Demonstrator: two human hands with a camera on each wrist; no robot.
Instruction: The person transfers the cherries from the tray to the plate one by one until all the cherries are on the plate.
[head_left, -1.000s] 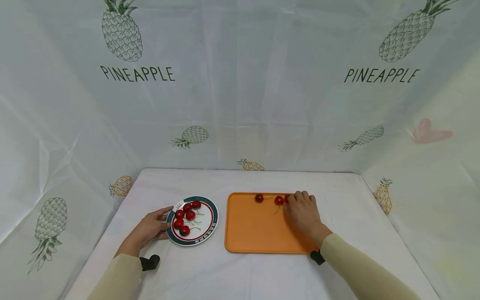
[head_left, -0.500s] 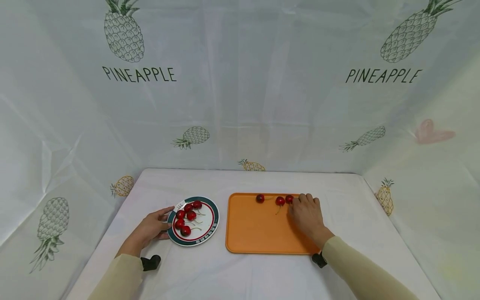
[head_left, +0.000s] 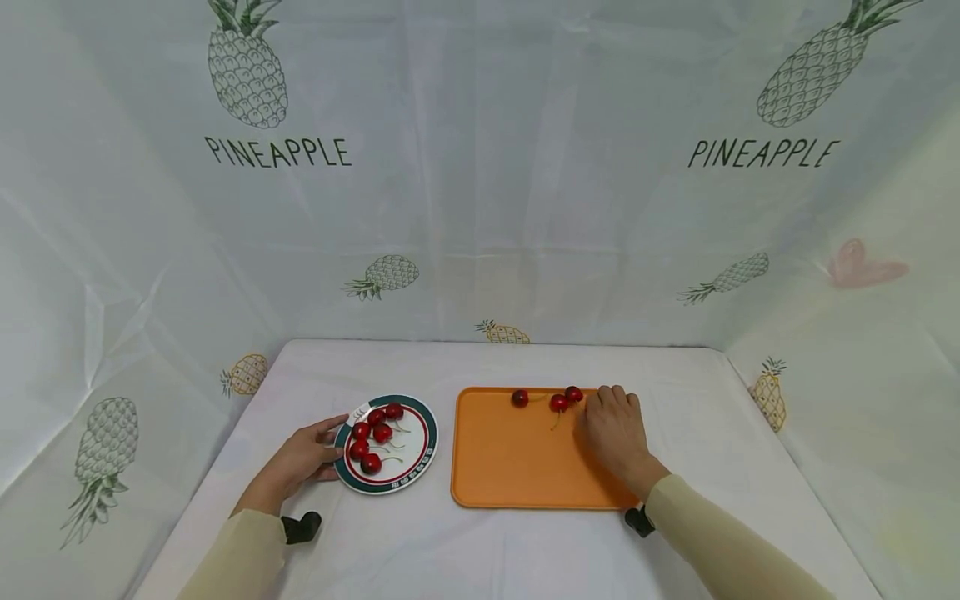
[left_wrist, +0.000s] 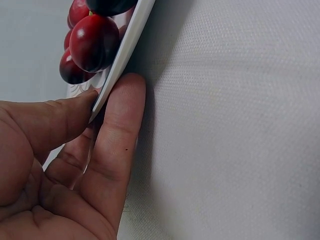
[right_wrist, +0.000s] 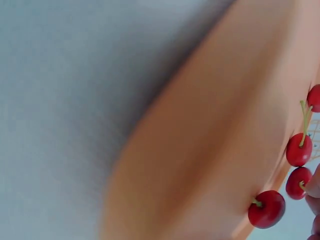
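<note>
My left hand (head_left: 300,454) holds the left rim of a round white plate (head_left: 412,454) with a green border; in the left wrist view the thumb lies over the rim and a finger beneath it. Several red cherries (left_wrist: 94,43) with stems lie on the plate. My right hand (head_left: 617,429) is at the back right of an orange tray (head_left: 510,467). Its fingertips pinch the stem of a cherry (right_wrist: 299,183). Two more cherries, one (head_left: 520,397) near the back edge and one (head_left: 559,402) beside the pinched one, lie on the tray. Another cherry (right_wrist: 267,209) is hidden behind my right hand in the head view.
A white cloth (head_left: 420,550) covers the table. Behind and at both sides hangs a pale curtain (head_left: 480,208) printed with pineapples. A strip of the cloth lies between plate and tray.
My right hand has shifted slightly right, uncovering the cherry at its fingertips. That cherry has since moved a little left and toward the back. My left hand and the plate stay put.
</note>
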